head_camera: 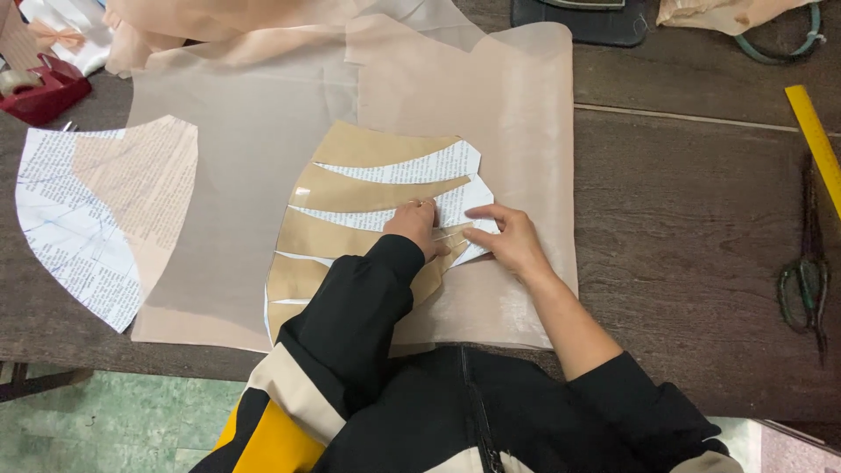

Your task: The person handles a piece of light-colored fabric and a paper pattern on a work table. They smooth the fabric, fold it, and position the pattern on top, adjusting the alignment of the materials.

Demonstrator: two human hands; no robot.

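Head view. The person is working on a slashed brown paper pattern piece [350, 228] lying on sheer beige fabric [491, 131] on a dark wooden table [683, 219]. The left hand [413, 226] is pressing down on the pattern with fingers drawn together, apparently pinching a clear strip, probably tape, at a slash; the grip itself cannot be told for sure. The right hand [508, 241], just beside it, is lying flat with fingers spread, touching the pattern's edge and holding nothing visible. Judged from this, the step is going best when the flat hand is keeping the spread wedges from shifting while the other is smoothing the strip across the gap without wrinkling the fabric beneath. Well to the left of the left hand, a red tape dispenser [44, 88] is holding a roll of tape [17, 81]. Far right of the right hand, scissors [806, 280] and a yellow ruler [815, 140] are lying apart.
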